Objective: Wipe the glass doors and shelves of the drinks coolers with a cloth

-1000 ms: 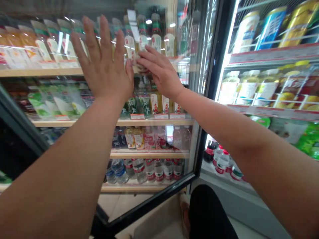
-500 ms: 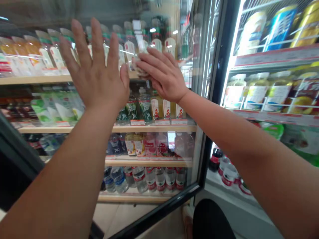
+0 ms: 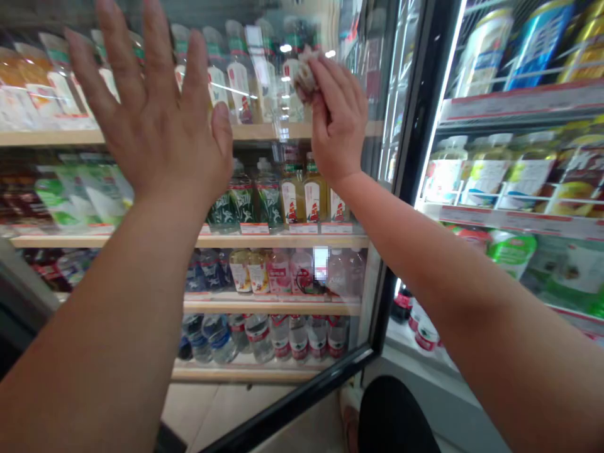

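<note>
R hand (image 3: 340,119) is closed round a crumpled pale cloth (image 3: 306,77), gripping it btwn thumb & fingers; the wad pokes out past the fingertips on the L side. Cloth's up high at the glass door (image 3: 302,396) & looks to be against the pane, tho I can't swear to contact. L hand (image 3: 163,119) holds nothing: flat, palm to the pane, fingers spread wide, thumb out twd the other hand. It's well apart from the cloth, approx same height. Can't tell if the palm actually touches.

Both forearms reach fwd & up, bare. Door's blk frame runs slantwise along the bottom & up the R side.

Thru the pane: shelves w/ pale wood edges. Top one (image 3: 264,132) has orange drinks (image 3: 35,75) far L, then white-labelled bottles (image 3: 238,75). Next down, green pouches (image 3: 101,189) at L, dk green bottles (image 3: 268,195) mid, then amber bottles (image 3: 312,195). Below: pink bottles (image 3: 279,270) & others, plus a pixelated white patch (image 3: 321,261). Bottom: clear water bottles (image 3: 298,336).

R of the frame, a lit cooler: blue can (image 3: 540,47) btwn white & gold ones up top, white-capped bottles (image 3: 488,170) under, then a green pack (image 3: 512,251). Down low, the person's blk-clad knee (image 3: 396,415), near the cooler base, over pale floor (image 3: 189,406).
</note>
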### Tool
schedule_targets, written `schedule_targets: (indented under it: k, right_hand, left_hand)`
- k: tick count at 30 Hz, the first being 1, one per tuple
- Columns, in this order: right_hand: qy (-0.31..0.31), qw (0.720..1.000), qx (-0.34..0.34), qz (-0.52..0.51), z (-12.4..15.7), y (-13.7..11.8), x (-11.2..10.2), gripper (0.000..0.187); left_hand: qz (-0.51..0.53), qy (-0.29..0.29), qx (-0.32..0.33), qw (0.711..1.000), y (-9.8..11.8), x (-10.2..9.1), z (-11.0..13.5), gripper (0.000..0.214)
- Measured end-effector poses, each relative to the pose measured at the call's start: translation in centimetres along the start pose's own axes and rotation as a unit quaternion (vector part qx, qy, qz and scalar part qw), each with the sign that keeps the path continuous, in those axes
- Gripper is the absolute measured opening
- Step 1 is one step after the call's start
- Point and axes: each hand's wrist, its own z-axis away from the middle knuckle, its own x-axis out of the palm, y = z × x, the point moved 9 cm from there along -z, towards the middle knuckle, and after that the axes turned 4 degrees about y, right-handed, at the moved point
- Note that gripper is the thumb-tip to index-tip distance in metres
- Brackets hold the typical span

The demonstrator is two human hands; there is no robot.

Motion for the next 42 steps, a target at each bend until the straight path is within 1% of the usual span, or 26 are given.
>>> schedule_targets:
  k: [1, 2, 5, 6, 7, 8, 10, 11, 12, 14, 16, 17, 19, 22, 23, 24, 25, 26, 28, 29, 31, 34, 36, 38, 40, 42]
  right_hand:
    - [0.002, 1.000, 0.005, 0.003, 0.0, 0.0, -0.1, 0.061]
    - [-0.025, 1.000, -0.010, -0.007, 0.0, -0.5, 0.2, 0.060]
    - [-0.185, 0.974, -0.105, -0.075, 1.1, -3.2, 2.1, 0.054]
    - [-0.207, 0.968, -0.118, -0.084, 1.3, -3.5, 2.3, 0.053]
    - [-0.198, 0.971, -0.113, -0.079, 1.3, -3.4, 2.2, 0.052]
    - [-0.159, 0.981, -0.090, -0.062, 0.9, -2.7, 1.8, 0.052]
    - [-0.045, 0.999, -0.022, -0.017, 0.2, -0.9, 0.2, 0.058]
    - [-0.007, 1.000, 0.000, -0.004, 0.1, -0.4, -0.4, 0.060]
    - [0.002, 1.000, 0.003, -0.003, 0.1, -0.3, -0.5, 0.062]
    - [-0.063, 0.996, -0.046, -0.037, 0.3, -1.7, 0.2, 0.059]
    - [-0.161, 0.976, -0.115, -0.090, 1.0, -3.7, 1.2, 0.057]
    - [-0.189, 0.967, -0.133, -0.108, 1.3, -4.3, 1.4, 0.057]
    - [-0.190, 0.968, -0.125, -0.111, 1.3, -4.2, 1.3, 0.055]
    - [-0.080, 0.994, -0.047, -0.051, 0.6, -1.8, 0.1, 0.055]
    - [-0.052, 0.998, -0.026, -0.037, 0.5, -1.1, -0.1, 0.056]
    - [-0.047, 0.998, -0.017, -0.033, 0.6, -0.9, -0.1, 0.056]
    - [-0.067, 0.997, -0.022, -0.038, 0.7, -1.0, 0.3, 0.055]
    - [-0.109, 0.992, -0.038, -0.049, 0.9, -1.5, 1.0, 0.053]
    - [-0.204, 0.972, -0.084, -0.077, 1.8, -3.0, 2.2, 0.049]
    - [-0.235, 0.963, -0.100, -0.085, 2.2, -3.7, 2.4, 0.048]
    - [-0.258, 0.955, -0.109, -0.097, 2.6, -4.5, 2.3, 0.047]
    - [-0.252, 0.957, -0.096, -0.104, 2.5, -4.6, 2.2, 0.045]
    - [-0.229, 0.964, -0.093, -0.102, 1.7, -4.3, 2.4, 0.043]
    - [-0.175, 0.977, -0.089, -0.087, 0.2, -3.7, 2.8, 0.043]
    - [-0.094, 0.991, -0.068, -0.068, -1.7, -3.0, 2.8, 0.045]
    - [-0.035, 0.996, -0.053, -0.060, -2.8, -2.9, 2.9, 0.045]
  left_hand:
    - [-0.007, 0.003, 0.009, 1.000, 0.0, 0.0, 0.1, 0.080]
    - [-0.011, 0.009, 0.019, 1.000, 0.0, 0.0, 0.1, 0.079]
    - [-0.026, 0.014, 0.031, 0.999, -0.4, 0.3, 0.0, 0.083]
    - [-0.032, 0.008, 0.030, 0.999, -0.6, 0.6, -0.1, 0.087]
    - [-0.038, 0.006, 0.029, 0.999, -0.9, 0.9, -0.3, 0.090]
    - [-0.043, 0.006, 0.027, 0.999, -1.2, 1.1, -0.5, 0.092]
    - [-0.048, 0.016, 0.025, 0.998, -1.6, 1.3, -0.9, 0.091]
    - [-0.052, 0.025, 0.027, 0.998, -1.7, 1.2, -1.0, 0.091]
    - [-0.058, 0.031, 0.029, 0.997, -1.7, 1.2, -1.0, 0.092]
    - [-0.066, 0.032, 0.033, 0.997, -1.5, 1.2, -0.8, 0.094]
    - [-0.061, 0.031, 0.027, 0.997, -1.3, 1.1, -0.5, 0.092]
    - [-0.059, 0.032, 0.020, 0.998, -1.3, 1.0, -0.5, 0.090]
    - [-0.076, 0.028, 0.013, 0.997, -1.2, 1.0, -0.4, 0.095]
    - [-0.120, -0.004, 0.004, 0.993, -1.1, 1.3, -0.5, 0.109]
    - [-0.126, -0.013, -0.002, 0.992, -1.0, 1.3, -0.5, 0.110]
    - [-0.125, -0.020, -0.008, 0.992, -0.8, 1.1, -0.4, 0.106]
    - [-0.116, -0.023, -0.011, 0.993, -0.6, 0.9, -0.3, 0.101]
    - [-0.101, -0.023, -0.014, 0.995, -0.3, 0.5, -0.1, 0.094]
    - [-0.062, -0.021, -0.017, 0.998, 0.4, -0.1, 0.2, 0.080]
    - [-0.044, -0.021, -0.014, 0.999, 0.7, -0.3, 0.4, 0.075]
    - [-0.015, -0.020, -0.012, 1.000, 1.0, -0.6, 0.5, 0.071]
    - [0.020, -0.009, -0.016, 1.000, 0.8, -0.6, 0.4, 0.073]
    - [0.034, 0.002, -0.022, 0.999, 0.4, -0.4, 0.2, 0.078]
    - [0.041, 0.010, -0.024, 0.999, 0.2, -0.3, -0.1, 0.080]
    - [0.041, 0.012, -0.033, 0.999, 0.0, -0.2, -0.2, 0.081]
    - [0.030, 0.035, -0.051, 0.998, -0.4, -0.7, -0.1, 0.078]
